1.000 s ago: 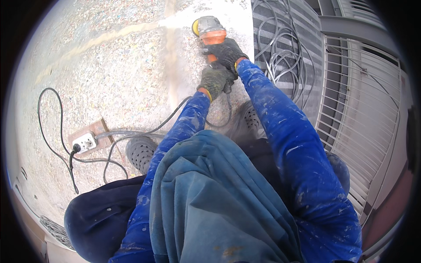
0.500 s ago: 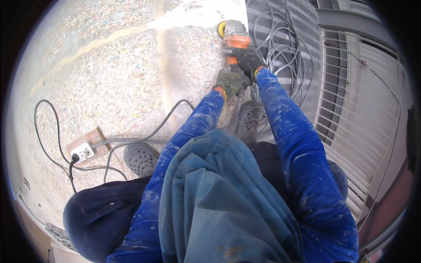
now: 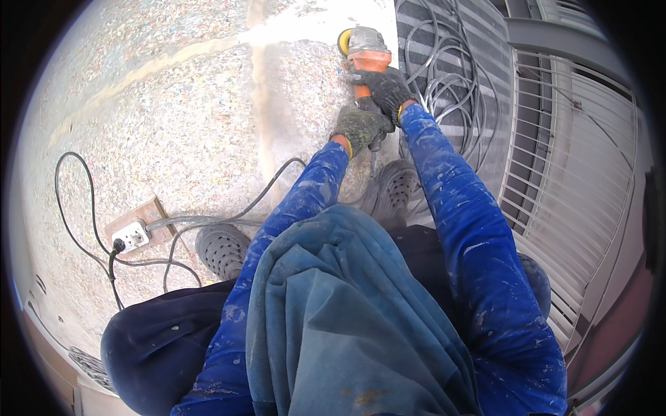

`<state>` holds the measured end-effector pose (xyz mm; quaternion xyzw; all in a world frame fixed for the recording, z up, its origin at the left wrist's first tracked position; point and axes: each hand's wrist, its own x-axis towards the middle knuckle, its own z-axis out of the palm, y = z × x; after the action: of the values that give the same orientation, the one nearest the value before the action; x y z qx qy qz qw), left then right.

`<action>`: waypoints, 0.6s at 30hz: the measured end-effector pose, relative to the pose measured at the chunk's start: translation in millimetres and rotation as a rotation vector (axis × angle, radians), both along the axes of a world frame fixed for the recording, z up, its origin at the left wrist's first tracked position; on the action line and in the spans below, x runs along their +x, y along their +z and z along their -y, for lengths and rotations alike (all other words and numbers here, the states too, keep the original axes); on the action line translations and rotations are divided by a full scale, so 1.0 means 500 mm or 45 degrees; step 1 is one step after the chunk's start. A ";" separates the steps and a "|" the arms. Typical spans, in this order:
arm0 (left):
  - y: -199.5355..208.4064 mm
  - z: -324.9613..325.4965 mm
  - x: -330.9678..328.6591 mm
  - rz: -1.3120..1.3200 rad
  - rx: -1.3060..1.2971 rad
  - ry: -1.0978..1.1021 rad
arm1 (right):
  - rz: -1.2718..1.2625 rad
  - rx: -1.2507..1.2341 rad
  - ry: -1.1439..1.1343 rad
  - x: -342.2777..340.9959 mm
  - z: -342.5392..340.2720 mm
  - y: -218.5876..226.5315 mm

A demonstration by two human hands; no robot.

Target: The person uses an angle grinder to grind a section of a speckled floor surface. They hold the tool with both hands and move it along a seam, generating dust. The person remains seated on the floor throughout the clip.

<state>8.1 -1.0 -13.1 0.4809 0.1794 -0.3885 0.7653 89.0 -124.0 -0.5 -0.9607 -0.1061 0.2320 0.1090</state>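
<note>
An orange and grey angle grinder (image 3: 372,59) with a yellow disc (image 3: 344,42) at its head is held out in front of me. My left hand (image 3: 361,127), in a dusty grey-green glove, is closed around the rear of the tool. Farther forward, my right hand (image 3: 385,89), in a dark glove, grips the body just behind the orange housing. The disc is at the speckled, multicoloured board surface (image 3: 173,118); whether it touches cannot be made out. Pale seams cross that surface, and bright light washes out its far part.
Coiled grey cable (image 3: 454,87) lies on a striped dark surface at the far right. A white wire rack (image 3: 544,166) stands to the right. A white socket strip (image 3: 132,238) with a black plug and looping cord (image 3: 94,201) lies left of my grey perforated shoe (image 3: 222,249).
The grinder and both gloved hands have shifted slightly to the left, and the disc sits a little farther left on the board. Both hands keep their grip.
</note>
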 end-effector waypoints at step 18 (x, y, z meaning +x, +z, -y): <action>0.024 -0.118 -0.026 0.253 0.310 -0.032 | 0.188 0.161 0.314 0.025 -0.106 -0.079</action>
<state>-5.0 58.0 -0.8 0.6084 0.1425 -0.3238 0.7104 101.3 -71.1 -39.9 -0.9461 -0.2455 0.1651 0.1317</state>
